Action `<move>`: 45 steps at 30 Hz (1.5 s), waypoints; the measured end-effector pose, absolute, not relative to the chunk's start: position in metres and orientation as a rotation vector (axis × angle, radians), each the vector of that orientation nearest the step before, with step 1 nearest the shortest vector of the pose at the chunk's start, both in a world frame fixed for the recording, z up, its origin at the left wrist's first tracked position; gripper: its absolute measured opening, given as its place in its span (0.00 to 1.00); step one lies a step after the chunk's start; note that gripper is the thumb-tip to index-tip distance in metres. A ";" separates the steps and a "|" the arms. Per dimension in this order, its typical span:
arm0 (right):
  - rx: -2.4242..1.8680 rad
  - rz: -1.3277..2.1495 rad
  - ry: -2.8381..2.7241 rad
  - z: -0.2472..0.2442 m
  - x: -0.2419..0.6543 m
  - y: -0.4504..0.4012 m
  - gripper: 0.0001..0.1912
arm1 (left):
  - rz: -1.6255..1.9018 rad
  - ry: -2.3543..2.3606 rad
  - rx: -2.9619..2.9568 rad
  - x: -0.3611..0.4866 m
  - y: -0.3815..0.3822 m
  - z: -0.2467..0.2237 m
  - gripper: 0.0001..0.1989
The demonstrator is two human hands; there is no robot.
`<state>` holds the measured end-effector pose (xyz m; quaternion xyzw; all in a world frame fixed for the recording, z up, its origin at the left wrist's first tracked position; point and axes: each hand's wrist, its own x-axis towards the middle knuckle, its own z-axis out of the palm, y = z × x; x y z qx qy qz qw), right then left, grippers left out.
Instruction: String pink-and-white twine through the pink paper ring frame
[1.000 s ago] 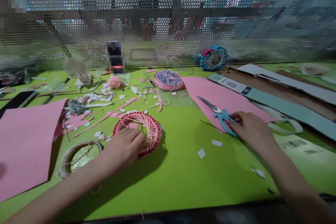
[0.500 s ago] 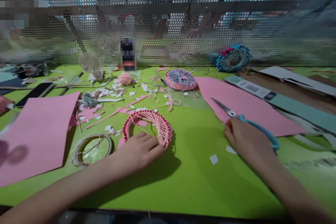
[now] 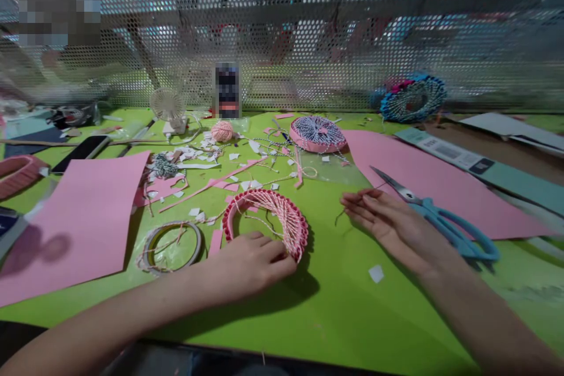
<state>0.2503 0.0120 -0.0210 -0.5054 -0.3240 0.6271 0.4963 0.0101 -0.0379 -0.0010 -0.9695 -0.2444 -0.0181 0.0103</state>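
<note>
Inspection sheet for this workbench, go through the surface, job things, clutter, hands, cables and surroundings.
Surface: green tabletop, scattered with offcuts.
Job's things: red-edged ring wound with pink-and-white twine; blue-handled scissors lying partly on pink card.
Clutter: paper scraps, pink twine ball, tape roll.
Hands: left hand rests on the ring; right hand lies beside the scissors, near a thin thread.
Cables: thin white cord by the desk fan.
Surroundings: perforated metal screen behind the table.
</note>
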 end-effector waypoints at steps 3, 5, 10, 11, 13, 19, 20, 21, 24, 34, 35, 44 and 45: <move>-1.202 1.540 -0.739 -0.022 0.243 0.009 0.03 | -0.057 -0.721 -3.100 0.014 -0.041 0.001 0.09; -1.189 1.562 -0.698 -0.022 0.239 0.007 0.03 | -0.071 -0.760 -3.124 0.016 -0.044 0.002 0.10; -1.141 1.594 -0.682 -0.023 0.236 0.005 0.03 | -0.069 -1.015 -3.086 0.010 -0.038 0.005 0.11; -1.130 1.590 -0.695 -0.023 0.236 0.005 0.03 | -0.057 -1.079 -3.033 0.006 -0.034 0.007 0.09; -1.106 1.583 -0.708 -0.023 0.236 0.004 0.03 | -0.038 -1.168 -2.908 -0.001 -0.024 0.009 0.07; -1.010 1.593 -0.646 -0.013 0.227 0.002 0.06 | -0.025 -0.980 -2.892 -0.004 -0.003 0.006 0.07; -1.004 1.589 -0.622 -0.011 0.225 0.002 0.07 | -0.015 -0.911 -2.931 -0.002 -0.003 0.004 0.08; -0.998 1.587 -0.599 -0.009 0.223 0.001 0.07 | 0.000 -0.858 -2.965 0.000 -0.002 0.003 0.09; -0.963 1.612 -0.562 -0.003 0.219 0.000 0.08 | 0.063 -0.834 -3.011 0.005 -0.003 0.001 0.10; -0.837 1.677 -0.591 0.006 0.215 -0.006 0.02 | 0.031 -0.748 -2.952 0.010 -0.003 0.006 0.08; -0.831 1.682 -0.580 0.005 0.214 -0.007 0.03 | -0.030 -0.764 -2.937 0.009 -0.003 0.006 0.08; -0.850 1.679 -0.564 -0.001 0.215 -0.006 0.02 | -1.199 -1.810 -2.937 -0.012 -0.006 0.015 0.05; -0.871 1.664 -0.577 0.000 0.215 -0.007 0.02 | -1.354 -1.935 -2.925 -0.014 -0.005 0.017 0.05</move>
